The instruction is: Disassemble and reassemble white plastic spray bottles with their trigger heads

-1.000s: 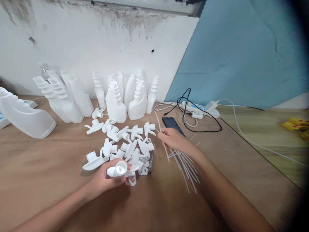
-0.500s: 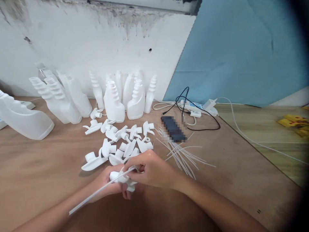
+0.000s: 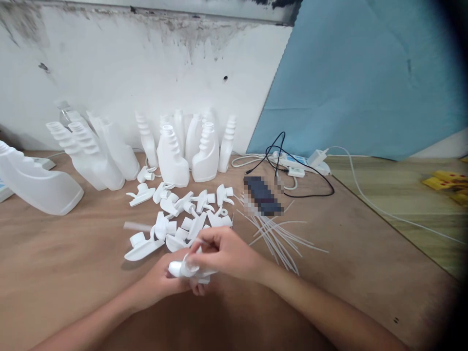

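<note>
Clutching sprayer [image 3: 176, 269]: L hand [image 3: 161, 280]; R hand [image 3: 224, 256] hold unclear; phone [image 3: 262, 195] by tubes [image 3: 277, 239], btls [image 3: 173, 163] behind.

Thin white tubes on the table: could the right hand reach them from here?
Probably yes: the thin white tubes lie beside the right hand, with no object visible between. But it is at the trigger sprayer head in the left hand, so would likely have to leave that first.

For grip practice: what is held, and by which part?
The left hand holds a spray head around its body; for the right hand, it cannot be told.
</note>
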`<state>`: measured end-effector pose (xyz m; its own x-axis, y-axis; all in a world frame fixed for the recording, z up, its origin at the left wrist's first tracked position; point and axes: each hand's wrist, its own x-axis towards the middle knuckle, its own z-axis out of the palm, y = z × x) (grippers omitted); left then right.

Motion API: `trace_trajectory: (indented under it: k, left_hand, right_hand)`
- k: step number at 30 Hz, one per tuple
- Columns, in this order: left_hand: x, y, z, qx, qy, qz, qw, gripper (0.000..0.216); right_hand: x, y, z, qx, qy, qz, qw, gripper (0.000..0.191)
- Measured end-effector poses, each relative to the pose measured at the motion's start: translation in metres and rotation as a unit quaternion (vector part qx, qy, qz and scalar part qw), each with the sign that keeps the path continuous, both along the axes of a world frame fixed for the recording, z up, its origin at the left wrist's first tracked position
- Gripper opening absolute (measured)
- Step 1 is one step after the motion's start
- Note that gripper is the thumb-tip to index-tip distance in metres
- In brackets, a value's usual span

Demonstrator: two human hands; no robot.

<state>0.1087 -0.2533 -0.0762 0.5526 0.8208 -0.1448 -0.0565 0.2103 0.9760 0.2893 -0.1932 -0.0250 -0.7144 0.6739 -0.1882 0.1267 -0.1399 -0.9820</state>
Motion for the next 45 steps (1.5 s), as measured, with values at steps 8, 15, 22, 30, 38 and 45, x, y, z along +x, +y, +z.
trace_trajectory:
  k: [8,15,22,30,38,45]
  left_hand:
    - [-0.002,0.0,0.002,-0.007,0.0,0.007,1.0,0.024]
    - [0.0,0.002,-0.005,-0.031,-0.026,0.013,0.999,0.027]
    - [0.001,0.002,0.001,-0.042,-0.026,0.017,0.999,0.025]
    - [0.003,0.004,0.011,-0.053,-0.026,0.016,0.998,0.026]
    - [0.001,0.003,0.003,-0.04,-0.028,0.005,0.999,0.025]
    - [0.002,0.003,0.005,-0.061,-0.031,0.009,0.998,0.024]
  right_hand:
    - [0.015,0.015,0.024,0.169,0.116,-0.108,0.973,0.038]
    - [0.017,0.008,0.019,0.233,0.052,-0.028,0.971,0.038]
    - [0.014,0.008,0.014,0.277,0.05,-0.022,0.959,0.034]
    - [0.018,0.01,0.021,0.269,0.068,-0.044,0.96,0.036]
    - [0.012,0.007,0.014,0.251,0.058,-0.023,0.966,0.034]
    - [0.009,0.009,0.016,0.193,0.037,-0.012,0.98,0.024]
